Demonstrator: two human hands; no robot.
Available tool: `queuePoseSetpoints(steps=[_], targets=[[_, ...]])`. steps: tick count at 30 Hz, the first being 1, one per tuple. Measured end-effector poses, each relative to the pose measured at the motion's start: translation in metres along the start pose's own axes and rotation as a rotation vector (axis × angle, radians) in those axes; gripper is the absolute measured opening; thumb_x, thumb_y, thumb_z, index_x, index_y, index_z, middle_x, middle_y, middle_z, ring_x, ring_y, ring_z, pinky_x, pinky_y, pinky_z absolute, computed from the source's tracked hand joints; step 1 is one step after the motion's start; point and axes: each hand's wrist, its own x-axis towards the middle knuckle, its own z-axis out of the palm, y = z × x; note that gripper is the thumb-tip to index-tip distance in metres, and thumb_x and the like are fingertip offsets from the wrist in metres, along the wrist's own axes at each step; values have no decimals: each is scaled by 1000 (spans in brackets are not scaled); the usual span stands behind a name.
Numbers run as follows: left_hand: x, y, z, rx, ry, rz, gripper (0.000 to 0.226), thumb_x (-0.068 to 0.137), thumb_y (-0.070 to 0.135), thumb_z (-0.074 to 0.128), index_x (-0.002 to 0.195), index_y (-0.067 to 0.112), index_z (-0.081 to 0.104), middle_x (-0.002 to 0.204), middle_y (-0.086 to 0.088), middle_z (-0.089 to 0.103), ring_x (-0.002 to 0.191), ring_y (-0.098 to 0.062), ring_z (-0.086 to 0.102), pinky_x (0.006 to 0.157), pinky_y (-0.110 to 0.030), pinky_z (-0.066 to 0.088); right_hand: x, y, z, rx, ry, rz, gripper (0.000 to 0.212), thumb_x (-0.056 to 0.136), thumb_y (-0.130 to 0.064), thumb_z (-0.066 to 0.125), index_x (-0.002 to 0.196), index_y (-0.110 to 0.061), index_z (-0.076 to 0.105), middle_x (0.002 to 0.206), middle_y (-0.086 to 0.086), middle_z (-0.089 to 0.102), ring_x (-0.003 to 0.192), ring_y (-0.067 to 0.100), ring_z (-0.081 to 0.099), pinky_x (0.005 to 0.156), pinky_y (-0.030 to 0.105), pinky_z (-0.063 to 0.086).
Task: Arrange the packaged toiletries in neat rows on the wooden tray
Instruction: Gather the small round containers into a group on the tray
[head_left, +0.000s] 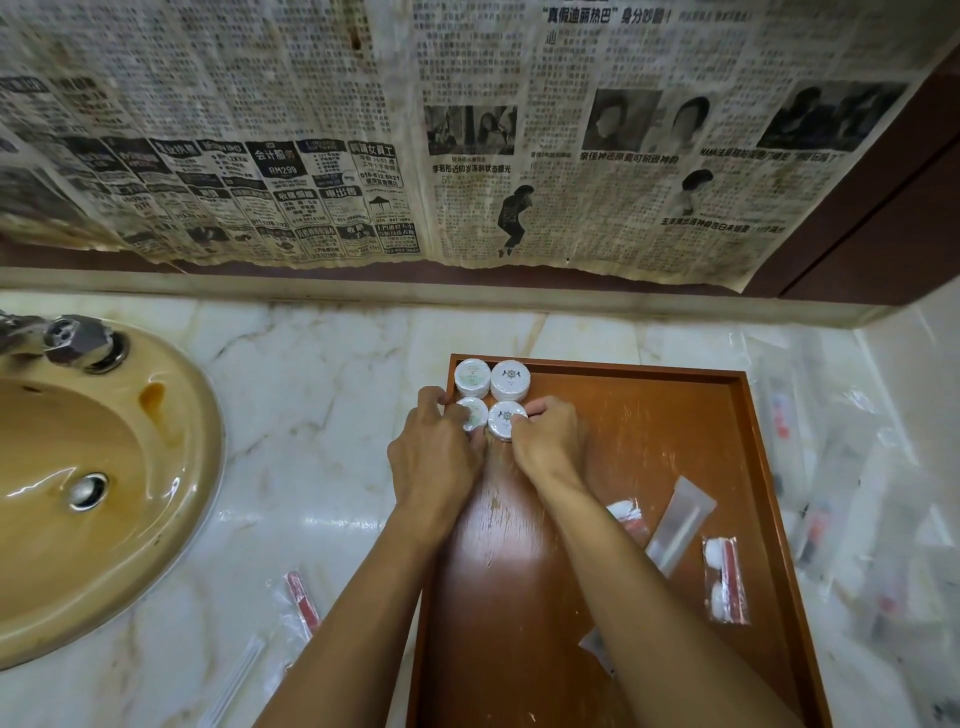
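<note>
Head view, both hands over the far-left corner of the rectangular reddish-brown wooden tray, which sat on the pale marble bench. Two round white paper-wrapped soap discs stood in the tray's far-left corner, side by side: one with a green label on the left, one with a dark emblem on the right. Directly nearer, a second pair was being set: the left hand had its fingers curled on a second green-label white disc, and the right hand had its fingers curled around a second dark-emblem white disc. The two held discs were touching or just beside each other and close against the far pair. Judged step: squaring up the second row of a two-by-two block. Loose items remained on the near-right part of the tray: a frosted translucent tube, a clear sachet with white and red contents, and another similar sachet partly hidden by the right forearm. More clear packets lay blurred on the bench to the right, and a red-and-clear packet lay near the left, beside the tan ceramic basin. Next move, as judged: release the discs once aligned, then pick up the tube or a sachet and start a row alongside the discs.
</note>
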Motion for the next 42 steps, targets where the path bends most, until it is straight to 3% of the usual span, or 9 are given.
queuePoseSetpoints(steps=[6, 10, 13, 17, 20, 27, 33, 37, 42], targets=[[2, -1, -3, -15, -27, 9, 36, 91, 42, 53, 115, 17, 65, 129, 1, 47, 100, -24, 58, 70, -33, 39, 0, 0, -4, -27, -25, -23, 10, 84, -7, 58, 84, -10, 68, 94, 6, 70, 92, 25, 62, 78, 31, 49], [-3, -7, -11, -27, -15, 37, 36, 90, 45, 54, 115, 21, 65, 126, 4, 50, 94, -24, 61, 70, -32, 44, 0, 8, -10, -29, -60, -44, 18, 89, -15, 61, 106, -10, 65, 108, 6, 66, 101, 23, 58, 81, 23, 41], [-21, -22, -23, -51, 44, 22, 33, 93, 45, 53, 114, 23, 67, 126, 5, 54, 91, -25, 64, 73, -34, 47, -12, 19, -15, -62, -44, -132, 21, 91, -16, 57, 111, -11, 61, 115, 9, 59, 109, 23, 52, 88, 24, 38], [-58, -56, -41, -45, 51, -41, 31, 95, 42, 52, 113, 23, 69, 126, 6, 55, 92, -24, 65, 77, -34, 47, -55, 33, -16, -66, -29, -322, 18, 90, -11, 55, 107, -10, 61, 109, 8, 53, 103, 25, 54, 93, 30, 42], [-93, -87, -55, -69, 49, -90, 28, 95, 42, 53, 110, 25, 69, 125, 7, 56, 88, -21, 64, 76, -32, 45, -97, 45, -12, -125, -101, -485, 20, 90, -15, 55, 109, -14, 62, 107, 3, 55, 98, 25, 58, 89, 42, 49], [-179, -159, -80, -78, 19, -273, 24, 93, 44, 53, 103, 31, 71, 112, 9, 66, 89, -15, 63, 75, -32, 47, -185, 61, -1, -452, -444, -881, 28, 94, -29, 50, 119, -25, 60, 114, -9, 56, 112, 12, 45, 84, 29, 43], [-253, -191, -77, -72, 9, -438, 27, 94, 44, 51, 107, 29, 69, 107, 12, 67, 87, -11, 61, 69, -29, 41, -231, 70, 17, -767, -719, -1157, 41, 89, -39, 52, 128, -26, 52, 122, -2, 52, 118, 20, 39, 83, 33, 41], [-283, -195, -72, -80, -48, -551, 37, 87, 50, 53, 118, 33, 63, 109, 16, 66, 98, -11, 60, 77, -29, 43, -243, 78, 27, -944, -726, -1176, 43, 84, -39, 57, 120, -17, 51, 117, 5, 50, 113, 25, 39, 80, 34, 38], [-299, -185, -68, -51, -158, -560, 53, 79, 55, 55, 129, 37, 53, 120, 15, 59, 110, -13, 57, 85, -32, 44, -247, 86, 31, -966, -673, -1198, 39, 87, -30, 55, 123, -16, 48, 117, 7, 51, 112, 28, 42, 78, 35, 37]])
